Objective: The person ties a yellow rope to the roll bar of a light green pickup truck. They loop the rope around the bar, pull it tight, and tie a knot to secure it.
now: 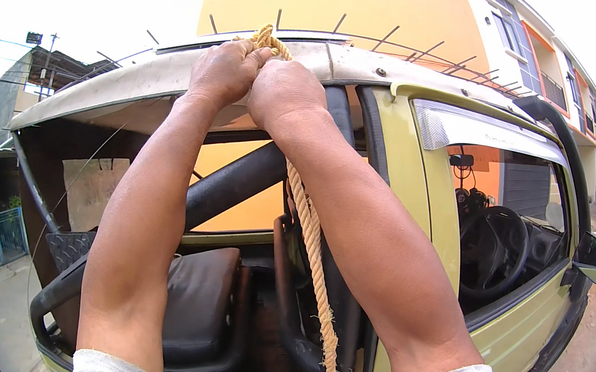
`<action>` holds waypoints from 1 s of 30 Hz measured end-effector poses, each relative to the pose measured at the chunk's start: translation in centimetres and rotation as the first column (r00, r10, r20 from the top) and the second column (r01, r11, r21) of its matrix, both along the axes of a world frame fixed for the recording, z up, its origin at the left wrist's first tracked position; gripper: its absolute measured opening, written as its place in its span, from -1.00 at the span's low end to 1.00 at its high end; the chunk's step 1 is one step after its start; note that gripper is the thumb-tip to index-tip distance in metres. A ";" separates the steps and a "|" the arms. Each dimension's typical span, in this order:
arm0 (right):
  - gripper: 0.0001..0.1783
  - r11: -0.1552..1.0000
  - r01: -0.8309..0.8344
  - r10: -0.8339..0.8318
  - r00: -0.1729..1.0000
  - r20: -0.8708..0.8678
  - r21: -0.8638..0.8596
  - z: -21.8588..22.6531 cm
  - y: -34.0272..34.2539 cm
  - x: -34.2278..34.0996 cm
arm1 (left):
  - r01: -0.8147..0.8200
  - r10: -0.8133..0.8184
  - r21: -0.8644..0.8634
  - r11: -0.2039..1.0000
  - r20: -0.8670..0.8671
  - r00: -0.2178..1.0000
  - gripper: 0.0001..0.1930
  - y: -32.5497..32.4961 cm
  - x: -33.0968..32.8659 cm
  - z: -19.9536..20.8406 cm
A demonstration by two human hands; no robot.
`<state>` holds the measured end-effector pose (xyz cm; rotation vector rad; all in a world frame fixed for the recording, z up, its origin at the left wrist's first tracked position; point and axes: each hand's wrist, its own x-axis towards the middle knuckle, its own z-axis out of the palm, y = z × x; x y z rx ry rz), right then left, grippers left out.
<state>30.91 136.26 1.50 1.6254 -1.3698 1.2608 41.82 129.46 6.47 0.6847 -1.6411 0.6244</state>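
Observation:
Both my arms reach up to the roof edge of a yellow-green jeep-like vehicle [413, 173]. My left hand [225, 71] and my right hand [287, 95] are closed side by side on a tan twisted rope [316, 255]. Looped, knotted rope [264, 36] sticks up just above my fingers, against the pale roof cover [364, 64]. Below my right hand, the rope hangs down past the side opening to the lower edge of the view. My fingertips are partly hidden behind my hands.
Thin dark rods [383, 40] stick up along the roof. Inside are a black padded bar [236, 185], a dark seat [198, 299] and a steering wheel [495, 244]. A side mirror [591, 257] juts out at the right. Buildings stand beyond.

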 end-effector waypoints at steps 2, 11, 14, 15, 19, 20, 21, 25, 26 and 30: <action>-0.77 0.998 -0.005 0.006 1.000 -0.008 0.069 0.3 0.1 0.3 | -0.010 0.010 0.020 1.000 -0.019 1.000 -0.50 0.2 0.0 -0.1; -0.84 0.980 -0.005 0.009 1.000 0.020 -0.200 -0.5 -1.3 0.3 | 0.008 -0.002 0.049 0.999 -0.115 0.993 -0.46 0.7 0.0 -0.5; -0.84 0.949 -0.043 0.058 0.998 0.036 -0.313 0.4 -1.7 0.4 | 0.017 -0.007 0.060 0.998 -0.161 0.987 -0.46 0.3 -0.4 0.3; -0.82 0.942 -0.057 0.077 0.996 0.049 -0.331 0.8 -1.8 0.5 | -0.016 0.030 0.097 0.995 -0.150 0.988 -0.47 0.2 -0.4 0.6; -0.79 0.904 -0.275 0.347 0.920 0.185 -0.327 1.5 -2.2 0.6 | -0.040 0.064 0.144 0.989 -0.163 0.984 -0.50 0.2 -0.1 1.3; -0.79 0.887 -0.313 0.388 0.904 0.179 -0.341 1.4 -2.5 0.6 | -0.017 0.036 0.109 0.994 -0.178 0.983 -0.51 0.2 0.0 1.4; -0.78 0.868 -0.349 0.429 0.886 0.176 -0.354 1.3 -2.7 0.5 | 0.007 0.004 0.056 0.998 -0.199 0.980 -0.52 0.3 0.1 1.4; -0.74 0.787 -0.332 0.423 0.904 0.062 -0.520 1.2 -3.9 0.5 | -0.010 0.009 -0.004 1.000 -0.215 0.977 -0.55 0.9 0.2 1.6; -0.71 0.785 -0.332 0.404 0.915 0.025 -0.522 1.2 -4.1 0.5 | 0.047 -0.047 -0.003 0.999 -0.205 0.978 -0.54 1.1 0.2 1.7; -0.67 0.755 -0.319 0.368 0.929 -0.033 -0.572 2.1 -4.6 0.1 | 0.232 -0.238 -0.055 0.971 -0.134 0.962 -0.53 1.4 0.4 2.2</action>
